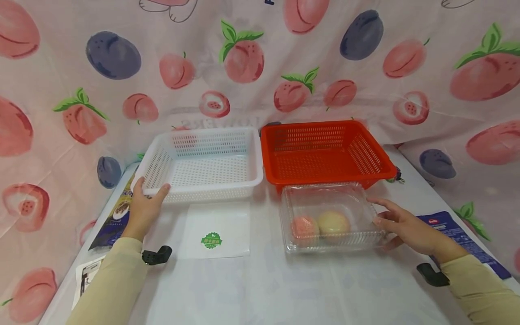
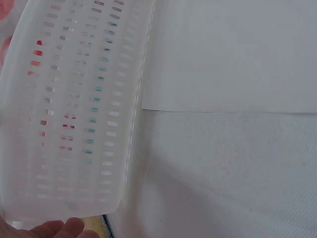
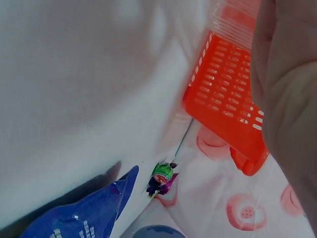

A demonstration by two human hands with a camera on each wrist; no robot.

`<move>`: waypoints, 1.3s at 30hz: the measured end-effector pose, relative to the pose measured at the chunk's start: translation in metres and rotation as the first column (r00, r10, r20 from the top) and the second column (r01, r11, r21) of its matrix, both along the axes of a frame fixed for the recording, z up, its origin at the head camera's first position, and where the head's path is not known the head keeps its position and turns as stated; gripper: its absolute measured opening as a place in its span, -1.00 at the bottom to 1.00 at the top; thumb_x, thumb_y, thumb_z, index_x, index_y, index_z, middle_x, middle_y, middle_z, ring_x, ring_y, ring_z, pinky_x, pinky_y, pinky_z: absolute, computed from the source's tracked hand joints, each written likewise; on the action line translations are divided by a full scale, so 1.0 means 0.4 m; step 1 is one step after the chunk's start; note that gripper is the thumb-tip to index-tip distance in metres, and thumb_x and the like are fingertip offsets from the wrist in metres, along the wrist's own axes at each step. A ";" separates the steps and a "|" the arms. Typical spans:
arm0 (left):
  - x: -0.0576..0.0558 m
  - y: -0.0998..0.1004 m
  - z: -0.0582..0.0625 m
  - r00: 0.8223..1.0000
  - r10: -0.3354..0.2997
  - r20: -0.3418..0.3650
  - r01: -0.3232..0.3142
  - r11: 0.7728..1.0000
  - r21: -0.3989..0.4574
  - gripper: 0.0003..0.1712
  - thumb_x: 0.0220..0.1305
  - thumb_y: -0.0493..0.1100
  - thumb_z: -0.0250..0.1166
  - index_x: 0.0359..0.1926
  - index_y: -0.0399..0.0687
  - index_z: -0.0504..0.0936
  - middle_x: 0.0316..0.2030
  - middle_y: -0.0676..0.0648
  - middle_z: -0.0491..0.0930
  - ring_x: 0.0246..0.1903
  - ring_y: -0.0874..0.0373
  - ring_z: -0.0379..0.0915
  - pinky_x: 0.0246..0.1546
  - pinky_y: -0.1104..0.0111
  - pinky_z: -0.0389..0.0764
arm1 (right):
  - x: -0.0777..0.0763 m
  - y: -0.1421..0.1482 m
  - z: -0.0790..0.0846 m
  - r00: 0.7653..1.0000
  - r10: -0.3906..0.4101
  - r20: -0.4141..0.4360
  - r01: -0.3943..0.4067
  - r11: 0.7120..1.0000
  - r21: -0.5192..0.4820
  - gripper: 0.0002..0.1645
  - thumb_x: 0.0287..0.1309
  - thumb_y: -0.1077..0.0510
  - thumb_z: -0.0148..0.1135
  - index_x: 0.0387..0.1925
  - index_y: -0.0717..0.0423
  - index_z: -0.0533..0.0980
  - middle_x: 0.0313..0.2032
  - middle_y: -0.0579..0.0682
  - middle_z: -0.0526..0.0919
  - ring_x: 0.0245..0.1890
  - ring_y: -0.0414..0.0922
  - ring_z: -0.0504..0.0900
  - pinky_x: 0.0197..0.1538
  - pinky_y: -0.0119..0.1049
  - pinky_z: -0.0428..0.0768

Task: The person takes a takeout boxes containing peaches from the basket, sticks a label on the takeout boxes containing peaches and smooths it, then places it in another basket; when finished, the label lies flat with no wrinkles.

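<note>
My left hand [image 1: 144, 210] grips the front-left corner of a white perforated plastic basket [image 1: 211, 185], with thumb and forefinger spread around that corner. In the left wrist view, its fingertips [image 2: 74, 227] show below the end of the basket. On the right, my right hand [image 1: 410, 230] holds the right side of a clear plastic box [image 1: 337, 243]. A pink round item [image 1: 304, 228] and a pale yellow one [image 1: 334, 222] lie side by side inside the box. The right wrist view shows mostly the palm, so the grip is hidden there.
Behind the box stands a red perforated basket [image 1: 321, 167]. A white sheet with a green label [image 1: 211, 240] lies before the white basket. Packets lie at both sides, a blue one [image 1: 467, 239] at right. A wrapped candy [image 3: 162, 176] lies near the red basket.
</note>
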State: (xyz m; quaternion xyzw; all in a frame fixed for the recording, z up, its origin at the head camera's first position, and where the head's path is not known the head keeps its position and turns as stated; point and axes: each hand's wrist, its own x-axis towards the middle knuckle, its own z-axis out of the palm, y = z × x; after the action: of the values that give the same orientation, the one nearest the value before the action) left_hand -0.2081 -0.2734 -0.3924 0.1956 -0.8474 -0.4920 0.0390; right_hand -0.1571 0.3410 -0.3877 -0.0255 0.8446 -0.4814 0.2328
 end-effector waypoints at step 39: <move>0.246 0.054 0.049 0.914 -0.406 0.001 0.402 0.905 -0.136 0.10 0.30 0.08 0.39 0.60 -0.09 -0.09 0.52 -0.39 -0.14 0.44 -0.40 -0.10 0.35 -0.18 0.12 | 0.035 -0.396 0.132 0.807 0.164 -0.567 -0.280 0.952 -0.124 -0.27 0.27 0.24 0.32 0.42 0.11 0.30 0.35 0.06 0.42 0.31 0.12 0.40 0.27 0.04 0.44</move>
State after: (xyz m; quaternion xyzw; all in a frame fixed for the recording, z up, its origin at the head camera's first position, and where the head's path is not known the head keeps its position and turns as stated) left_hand -0.1097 -0.2517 -0.3730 0.0061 -0.8999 -0.4344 -0.0390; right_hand -0.1430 0.1825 -0.3350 -0.2852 0.8134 -0.5060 0.0312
